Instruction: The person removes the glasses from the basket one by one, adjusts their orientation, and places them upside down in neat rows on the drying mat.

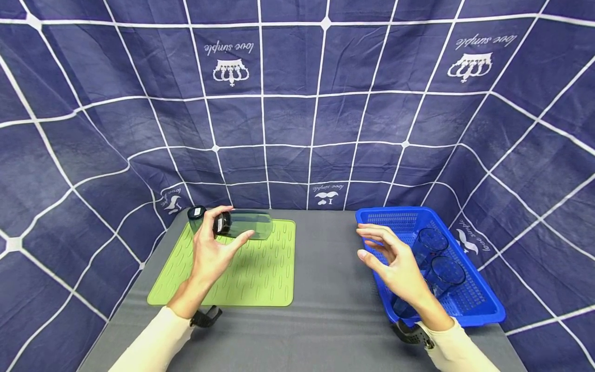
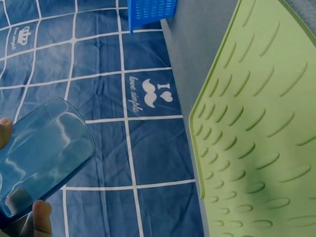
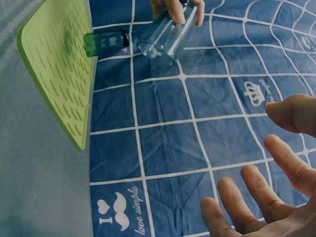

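My left hand (image 1: 211, 253) grips a clear drinking glass (image 1: 253, 225) by its dark end, between thumb and fingers. Held on its side above the green ridged mat (image 1: 251, 289), the glass points its clear end to the right; the left wrist view shows the same glass (image 2: 49, 143) close up. A second glass (image 1: 196, 223) stands on the mat's far left corner, dark labelled end up, partly behind that hand. Over the left side of the blue basket (image 1: 488, 309), my right hand (image 1: 395, 263) has its fingers spread and loosely bent, holding nothing.
Inside the basket are a rear glass (image 1: 432, 242) and a nearer glass (image 1: 447, 273), with more blue-tinted glass partly hidden by the right forearm. Grey cloth (image 1: 325, 289) covers the table between mat and basket. A checked blue curtain (image 1: 297, 124) hangs behind and at both sides.
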`<action>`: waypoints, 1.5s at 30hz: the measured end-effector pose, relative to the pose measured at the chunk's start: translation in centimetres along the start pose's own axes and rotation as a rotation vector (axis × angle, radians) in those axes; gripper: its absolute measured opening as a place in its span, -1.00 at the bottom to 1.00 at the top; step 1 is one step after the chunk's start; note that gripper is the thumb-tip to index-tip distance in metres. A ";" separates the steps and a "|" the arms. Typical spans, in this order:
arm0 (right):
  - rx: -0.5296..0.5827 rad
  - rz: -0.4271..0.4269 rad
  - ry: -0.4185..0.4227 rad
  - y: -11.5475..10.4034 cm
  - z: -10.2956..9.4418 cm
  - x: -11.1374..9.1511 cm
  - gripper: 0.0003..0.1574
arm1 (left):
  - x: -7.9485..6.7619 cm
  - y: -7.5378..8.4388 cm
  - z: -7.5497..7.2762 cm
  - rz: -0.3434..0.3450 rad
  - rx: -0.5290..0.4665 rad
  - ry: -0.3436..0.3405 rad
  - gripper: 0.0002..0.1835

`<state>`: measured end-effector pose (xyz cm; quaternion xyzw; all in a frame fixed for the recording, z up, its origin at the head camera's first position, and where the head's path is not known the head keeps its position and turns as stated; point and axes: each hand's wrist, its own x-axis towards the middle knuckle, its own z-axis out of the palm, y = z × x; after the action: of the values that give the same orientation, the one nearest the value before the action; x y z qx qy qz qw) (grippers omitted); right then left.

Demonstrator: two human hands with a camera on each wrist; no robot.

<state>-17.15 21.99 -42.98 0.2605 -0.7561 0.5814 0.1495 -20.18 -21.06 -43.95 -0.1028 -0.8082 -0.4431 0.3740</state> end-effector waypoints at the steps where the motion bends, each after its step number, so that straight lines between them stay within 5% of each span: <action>1: -0.007 -0.002 0.001 0.0 -0.2 0.0 -0.33 | 0.0 -0.1 0.0 0.000 0.003 -0.001 -0.10; 16: -0.122 -0.029 0.007 -0.1 -3.0 -0.1 -0.30 | 0.8 -2.7 0.2 0.018 0.045 0.006 -0.09; 31: -0.359 -0.046 0.055 -0.4 -6.2 0.1 -0.25 | 1.5 -5.2 0.3 -0.059 0.139 -0.040 -0.09; 45: -0.474 -0.071 0.066 0.5 -9.8 1.0 -0.23 | 2.7 -7.4 1.4 -0.059 0.195 -0.070 -0.08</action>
<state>-19.02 31.22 -40.18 0.2253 -0.8566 0.3902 0.2515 -26.45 -24.68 -47.28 -0.0576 -0.8628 -0.3692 0.3404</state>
